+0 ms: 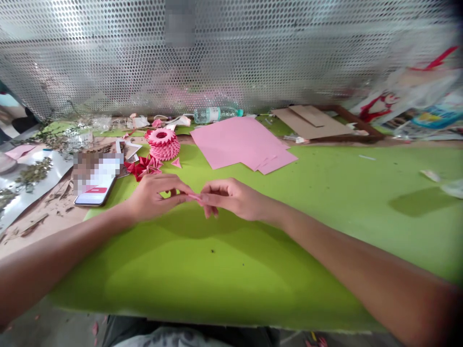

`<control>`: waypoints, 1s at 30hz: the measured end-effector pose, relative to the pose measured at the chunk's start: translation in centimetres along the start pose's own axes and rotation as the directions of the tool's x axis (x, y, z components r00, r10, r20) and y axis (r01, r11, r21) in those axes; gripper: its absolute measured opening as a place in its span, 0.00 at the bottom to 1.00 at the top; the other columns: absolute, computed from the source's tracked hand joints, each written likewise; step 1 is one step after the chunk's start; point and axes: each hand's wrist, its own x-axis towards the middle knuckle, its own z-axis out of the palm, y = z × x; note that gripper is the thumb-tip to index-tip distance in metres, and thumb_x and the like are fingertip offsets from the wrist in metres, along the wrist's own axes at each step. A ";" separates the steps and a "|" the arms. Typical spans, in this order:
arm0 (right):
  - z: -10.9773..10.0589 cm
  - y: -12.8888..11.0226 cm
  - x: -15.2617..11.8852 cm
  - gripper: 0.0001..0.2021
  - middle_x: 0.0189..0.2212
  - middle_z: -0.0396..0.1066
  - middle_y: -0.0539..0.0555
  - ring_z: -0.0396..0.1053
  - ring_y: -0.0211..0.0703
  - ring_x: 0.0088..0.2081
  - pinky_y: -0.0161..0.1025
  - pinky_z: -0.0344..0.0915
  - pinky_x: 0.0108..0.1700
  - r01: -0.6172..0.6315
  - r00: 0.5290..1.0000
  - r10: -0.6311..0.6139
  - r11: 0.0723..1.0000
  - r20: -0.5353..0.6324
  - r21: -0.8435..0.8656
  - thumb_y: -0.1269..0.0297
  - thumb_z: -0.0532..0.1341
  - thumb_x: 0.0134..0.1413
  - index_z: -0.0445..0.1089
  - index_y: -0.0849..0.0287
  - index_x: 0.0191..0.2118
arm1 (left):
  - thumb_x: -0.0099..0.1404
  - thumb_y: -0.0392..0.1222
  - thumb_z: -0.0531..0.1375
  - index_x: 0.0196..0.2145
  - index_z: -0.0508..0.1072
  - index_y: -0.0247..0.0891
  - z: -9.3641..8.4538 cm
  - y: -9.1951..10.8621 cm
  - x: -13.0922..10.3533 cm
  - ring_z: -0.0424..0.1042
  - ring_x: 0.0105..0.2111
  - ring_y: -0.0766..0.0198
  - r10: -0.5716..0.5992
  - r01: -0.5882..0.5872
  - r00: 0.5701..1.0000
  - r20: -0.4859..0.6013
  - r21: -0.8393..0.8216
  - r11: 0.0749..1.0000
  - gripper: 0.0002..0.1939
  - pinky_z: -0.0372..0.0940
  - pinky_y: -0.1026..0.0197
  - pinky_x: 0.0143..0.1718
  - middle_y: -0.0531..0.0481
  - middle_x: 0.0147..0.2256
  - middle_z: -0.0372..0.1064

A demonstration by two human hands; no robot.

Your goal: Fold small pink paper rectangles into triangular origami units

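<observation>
With left hand (pixel 155 195) and right hand (pixel 237 198) pinched on opposite ends, holding a small pink paper piece (pixel 196 197) above the middle of the green surface (pixel 231 279). Just beyond left hand, can see red folded pieces (pixel 139 168) and a pink pleated ring (pixel 165 147), with a phone (pixel 94 196) to the left. Farther right, can see overlapping pink sheets (pixel 238 144), with a bottle (pixel 215 114) behind.

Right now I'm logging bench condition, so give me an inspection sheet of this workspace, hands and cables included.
Surface: green tabletop, a few dark specks.
Work things: small pink paper piece in hand; folded pink ring, red folded pieces and pink sheets beyond.
Clutter: phone and dried leaves at left; bottle and cardboard at back.
Hands: left hand and right hand both pinch the piece.
Cables: none clearly made out.
Surroundings: perforated metal panel behind.
</observation>
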 end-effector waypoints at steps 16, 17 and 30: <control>2.1 -0.4 0.0 0.13 0.24 0.71 0.50 0.63 0.35 0.24 0.34 0.59 0.26 0.201 0.845 -0.349 0.909 -0.405 -0.365 0.55 0.66 0.57 0.70 0.59 0.29 | 0.70 0.42 0.56 0.16 0.68 0.35 1.3 0.9 -0.3 0.55 0.14 0.73 -0.172 0.186 0.982 -0.075 0.256 0.949 0.23 0.49 0.66 0.19 0.55 0.13 0.62; 2.2 -0.5 0.0 0.13 0.24 0.70 0.50 0.63 0.35 0.24 0.34 0.59 0.27 0.200 0.833 -0.354 0.909 -0.425 -0.366 0.55 0.66 0.57 0.69 0.59 0.29 | 0.69 0.42 0.57 0.16 0.68 0.35 1.5 1.0 -0.3 0.55 0.14 0.73 -0.154 0.177 0.983 -0.101 0.287 0.941 0.24 0.49 0.66 0.19 0.55 0.13 0.62; 2.4 -0.7 0.0 0.16 0.29 0.74 0.53 0.67 0.37 0.27 0.34 0.62 0.27 0.195 0.854 -0.253 0.966 -0.456 -0.169 0.50 0.66 0.57 0.68 0.59 0.31 | 0.68 0.40 0.57 0.16 0.69 0.35 1.7 1.4 -0.4 0.57 0.15 0.72 -0.054 0.119 0.982 -0.180 0.372 0.920 0.22 0.51 0.65 0.21 0.54 0.14 0.63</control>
